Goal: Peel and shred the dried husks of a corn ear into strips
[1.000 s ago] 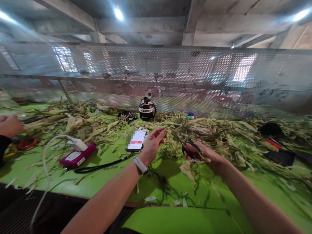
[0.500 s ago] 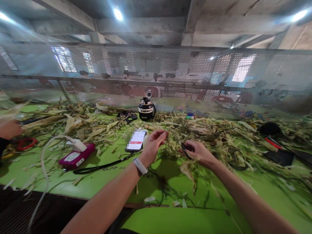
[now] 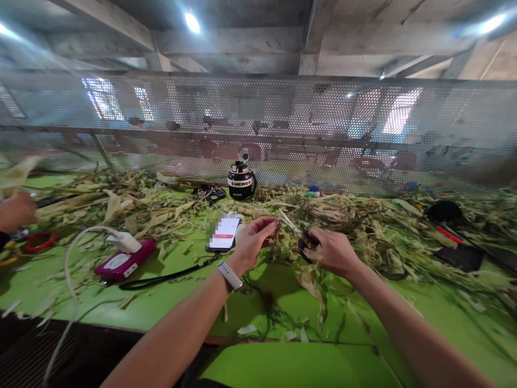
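Note:
My right hand grips scissors by their dark handles, the metal blades pointing up and left toward my other hand. Thumb and fingers of my left hand are pinched together; what they hold, if anything, is too small to make out. Strips of dried husk lie between and behind both hands, and a pale husk piece hangs below the right one. Left of my left hand a phone with a lit, partly blurred screen rests on the green table.
A black bottle stands at the back before a perforated metal screen. A magenta power bank with a white plug and cable sits at left. Another person's hand is at the far left, near red-handled scissors.
The scissors in my right hand have turned so their blades now show, pointing up and left. My left hand has stayed nearly in place. The other person's hand has shifted slightly.

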A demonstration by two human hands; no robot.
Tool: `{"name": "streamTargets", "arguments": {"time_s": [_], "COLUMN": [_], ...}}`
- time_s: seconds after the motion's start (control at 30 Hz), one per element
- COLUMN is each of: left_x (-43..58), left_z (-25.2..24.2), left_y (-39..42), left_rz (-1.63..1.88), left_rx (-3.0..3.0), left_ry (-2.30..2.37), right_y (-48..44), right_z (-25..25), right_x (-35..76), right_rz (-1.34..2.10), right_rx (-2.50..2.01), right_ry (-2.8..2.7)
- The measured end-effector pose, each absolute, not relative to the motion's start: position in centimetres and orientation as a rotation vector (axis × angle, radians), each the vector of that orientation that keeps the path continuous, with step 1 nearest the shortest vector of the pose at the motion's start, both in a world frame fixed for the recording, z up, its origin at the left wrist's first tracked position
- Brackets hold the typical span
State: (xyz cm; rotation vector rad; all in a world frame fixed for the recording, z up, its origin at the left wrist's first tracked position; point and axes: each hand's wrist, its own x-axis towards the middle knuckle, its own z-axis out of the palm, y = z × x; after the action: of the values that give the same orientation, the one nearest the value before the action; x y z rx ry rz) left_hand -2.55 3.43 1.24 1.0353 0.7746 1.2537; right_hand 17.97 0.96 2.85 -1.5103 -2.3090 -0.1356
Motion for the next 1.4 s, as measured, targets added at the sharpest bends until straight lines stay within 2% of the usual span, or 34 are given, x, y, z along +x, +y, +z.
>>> {"name": "streamTargets", "arguments": {"time_s": [0.5,0.8,1.03,1.4], "left_x": [-2.08,-2.45,-2.56,-2.44], "left_z": [1.34,1.42,1.09,1.31], "left_y": [3.29,3.09,3.13,3.41], "left_rz": [1.201,1.124,1.096,1.155], "left_rx": [0.716,0.784,0.743,0.726], "left_ry": [0.618,0.588,0.56,0.59], "right_y": [0.36,0.49,0.38,0.7], "right_z": [3.22,3.01,3.19,2.85], "right_x": [17.48,17.53,17.53,17.77], "right_rz": [-0.516,-0.316,-0.475,-0.412], "right_rx": [-1.51,-1.392,-1.419,-1.485], "right_ry": [-2.268,-2.243,-2.255,-2.232]}}
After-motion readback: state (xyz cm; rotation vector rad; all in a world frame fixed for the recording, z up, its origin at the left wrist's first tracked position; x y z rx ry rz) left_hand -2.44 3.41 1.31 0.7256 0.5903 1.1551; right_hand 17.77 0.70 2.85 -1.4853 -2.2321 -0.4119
